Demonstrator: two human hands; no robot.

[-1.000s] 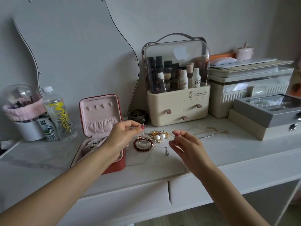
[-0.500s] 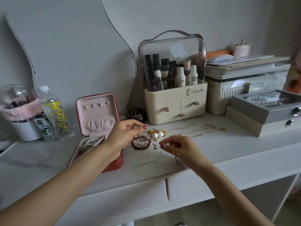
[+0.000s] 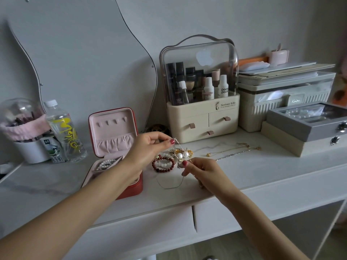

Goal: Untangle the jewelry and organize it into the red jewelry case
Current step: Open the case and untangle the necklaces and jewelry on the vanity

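The open red jewelry case with pink lining (image 3: 120, 139) stands at nine o'clock from the tangled heap of pearl and gold pieces (image 3: 180, 154), and only a white pearl strand (image 3: 106, 163) lies in its tray, so the sorting looks barely begun. The left hand (image 3: 148, 149) pinches the upper end of a thin silver chain (image 3: 170, 185) above the heap; the right hand (image 3: 204, 172), at five o'clock from the heap, pinches the same chain lower down. A dark red beaded bracelet (image 3: 163, 164) and loose gold and silver necklaces (image 3: 232, 152) at three o'clock remain on the white marble-look tabletop (image 3: 262, 171), not yet stored.
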